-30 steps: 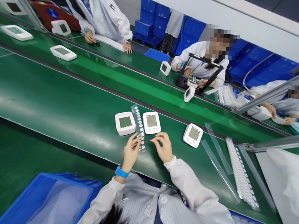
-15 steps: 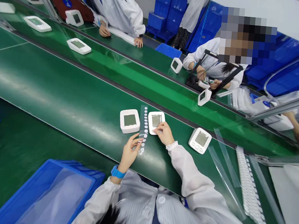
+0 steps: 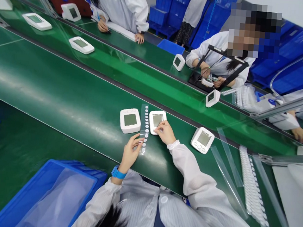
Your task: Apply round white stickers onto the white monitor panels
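My left hand [image 3: 131, 151] pinches the edge of a clear strip with round white stickers [image 3: 145, 127], which lies between two white devices. My right hand [image 3: 165, 132] rests on the lower part of the white device with a screen [image 3: 156, 119], fingertips pressed together there; whether something small is between them is hidden. Left of the strip sits a thicker white device [image 3: 130, 121] with a dark grey screen. Another white device [image 3: 202, 140] with buttons stands further right on the green table.
Sticker sheets [image 3: 253, 189] and clear strips [image 3: 227, 180] lie at the right. Beyond a black rail, a green conveyor [image 3: 134, 71] carries white devices. A blue crate [image 3: 51, 196] is at lower left. Co-workers' hands [image 3: 205, 70] are across the line.
The view has shifted slightly. My hands keep nearly the same pose at the strip and device. On the conveyor, devices have moved a little to the right.
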`<state>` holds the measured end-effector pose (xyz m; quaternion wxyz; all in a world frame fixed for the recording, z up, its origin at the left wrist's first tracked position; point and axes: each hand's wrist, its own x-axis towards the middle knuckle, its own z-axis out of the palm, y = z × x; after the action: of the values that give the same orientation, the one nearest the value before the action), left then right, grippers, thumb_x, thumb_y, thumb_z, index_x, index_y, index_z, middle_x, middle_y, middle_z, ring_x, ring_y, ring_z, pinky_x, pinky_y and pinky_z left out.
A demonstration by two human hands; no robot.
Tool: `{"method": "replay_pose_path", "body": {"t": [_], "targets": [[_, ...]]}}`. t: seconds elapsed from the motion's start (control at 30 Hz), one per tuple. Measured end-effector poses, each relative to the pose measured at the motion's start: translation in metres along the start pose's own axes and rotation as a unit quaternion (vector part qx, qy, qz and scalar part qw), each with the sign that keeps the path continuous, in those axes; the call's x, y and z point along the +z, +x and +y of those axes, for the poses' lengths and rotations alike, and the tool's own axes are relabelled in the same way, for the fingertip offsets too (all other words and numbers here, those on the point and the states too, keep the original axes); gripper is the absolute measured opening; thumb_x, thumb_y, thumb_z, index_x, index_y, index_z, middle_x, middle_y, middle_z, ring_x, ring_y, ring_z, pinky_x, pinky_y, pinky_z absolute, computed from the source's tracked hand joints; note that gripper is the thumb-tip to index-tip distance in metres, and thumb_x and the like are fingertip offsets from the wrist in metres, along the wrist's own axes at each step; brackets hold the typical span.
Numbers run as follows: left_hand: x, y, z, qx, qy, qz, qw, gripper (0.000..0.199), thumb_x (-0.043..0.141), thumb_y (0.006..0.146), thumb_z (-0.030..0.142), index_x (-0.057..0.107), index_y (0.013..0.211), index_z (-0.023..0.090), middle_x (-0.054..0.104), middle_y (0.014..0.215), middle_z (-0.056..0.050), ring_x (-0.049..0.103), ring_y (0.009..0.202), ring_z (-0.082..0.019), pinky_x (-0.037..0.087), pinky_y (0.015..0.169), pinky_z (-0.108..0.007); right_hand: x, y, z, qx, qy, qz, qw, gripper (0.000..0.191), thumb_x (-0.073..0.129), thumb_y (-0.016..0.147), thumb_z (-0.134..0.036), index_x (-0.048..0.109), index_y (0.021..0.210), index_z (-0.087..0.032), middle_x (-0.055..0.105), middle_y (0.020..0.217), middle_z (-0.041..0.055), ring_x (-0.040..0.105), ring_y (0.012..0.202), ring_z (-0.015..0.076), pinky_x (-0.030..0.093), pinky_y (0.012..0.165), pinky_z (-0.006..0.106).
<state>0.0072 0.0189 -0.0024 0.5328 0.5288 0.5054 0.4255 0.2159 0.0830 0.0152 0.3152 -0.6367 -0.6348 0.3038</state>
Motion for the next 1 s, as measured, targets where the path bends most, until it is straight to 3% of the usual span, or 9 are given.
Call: {"method": "replay_pose_path", "body": {"t": [0.13,0.27,0.47,0.63,0.8,0.9,1.0], "targets": [[0.0,0.0,0.0,-0.002,0.002,0.001,1.0,0.046,0.061,0.09,0.035,0.048,0.131,0.016,0.069,0.113,-0.013,0.066,0.104,-0.022,0.051,0.09,-0.036,-0.006,0.001,-0.002,0.015,0.023,0.012,1.0,0.016,0.077,0.07,-0.019,0.065,0.079,-0.016,0.052,0.098,0.005,0.053,0.081,0.0162,0.047,0.081,0.033],[0.002,0.0,0.0,-0.01,-0.017,-0.007,1.0,0.053,0.064,0.088,0.035,0.046,0.133,0.016,0.069,0.113,-0.013,0.067,0.103,-0.022,0.052,0.092,-0.037,-0.008,0.001,-0.001,0.019,0.049,0.029,0.998,0.01,0.071,0.077,-0.023,0.065,0.081,-0.016,0.051,0.088,0.003,0.047,0.069,0.0139,0.046,0.072,0.031],[0.002,0.0,0.0,-0.031,-0.087,-0.052,0.994,0.063,0.071,0.082,0.034,0.044,0.136,0.016,0.069,0.111,-0.012,0.068,0.1,-0.021,0.054,0.09,-0.035,0.001,-0.003,0.0,0.004,0.011,0.056,0.998,0.017,0.078,0.071,-0.018,0.063,0.079,-0.016,0.051,0.099,0.0038,0.055,0.089,0.0182,0.045,0.084,0.033],[-0.002,0.003,-0.003,-0.028,-0.114,-0.093,0.989,0.056,0.074,0.079,0.033,0.053,0.128,0.016,0.065,0.122,-0.014,0.063,0.113,-0.023,0.053,0.094,-0.033,0.011,-0.022,-0.007,-0.051,0.086,0.099,0.99,0.008,0.073,0.079,-0.019,0.066,0.081,-0.016,0.056,0.093,0.0039,0.055,0.078,0.0152,0.046,0.074,0.029],[0.002,0.0,-0.004,-0.052,-0.156,-0.08,0.983,0.06,0.077,0.075,0.031,0.054,0.128,0.014,0.07,0.11,-0.012,0.067,0.105,-0.022,0.053,0.095,-0.035,0.033,-0.06,-0.019,-0.154,0.146,0.106,0.972,0.014,0.067,0.088,-0.029,0.074,0.082,-0.02,0.06,0.092,0.0061,0.056,0.077,0.0152,0.049,0.073,0.03],[0.01,-0.004,-0.001,-0.06,-0.172,-0.049,0.982,0.061,0.078,0.074,0.031,0.054,0.128,0.013,0.073,0.1,-0.01,0.069,0.099,-0.021,0.053,0.094,-0.035,0.04,-0.073,-0.021,-0.16,0.144,0.125,0.969,0.015,0.066,0.089,-0.031,0.076,0.084,-0.02,0.06,0.092,0.0066,0.057,0.079,0.0158,0.05,0.075,0.032],[0.017,-0.007,0.001,-0.061,-0.192,-0.026,0.979,0.062,0.078,0.074,0.03,0.053,0.128,0.014,0.073,0.102,-0.011,0.069,0.1,-0.022,0.052,0.097,-0.037,0.04,-0.076,-0.023,-0.168,0.156,0.123,0.966,0.015,0.065,0.091,-0.03,0.075,0.086,-0.02,0.061,0.092,0.0064,0.06,0.084,0.0161,0.052,0.078,0.031]]}}
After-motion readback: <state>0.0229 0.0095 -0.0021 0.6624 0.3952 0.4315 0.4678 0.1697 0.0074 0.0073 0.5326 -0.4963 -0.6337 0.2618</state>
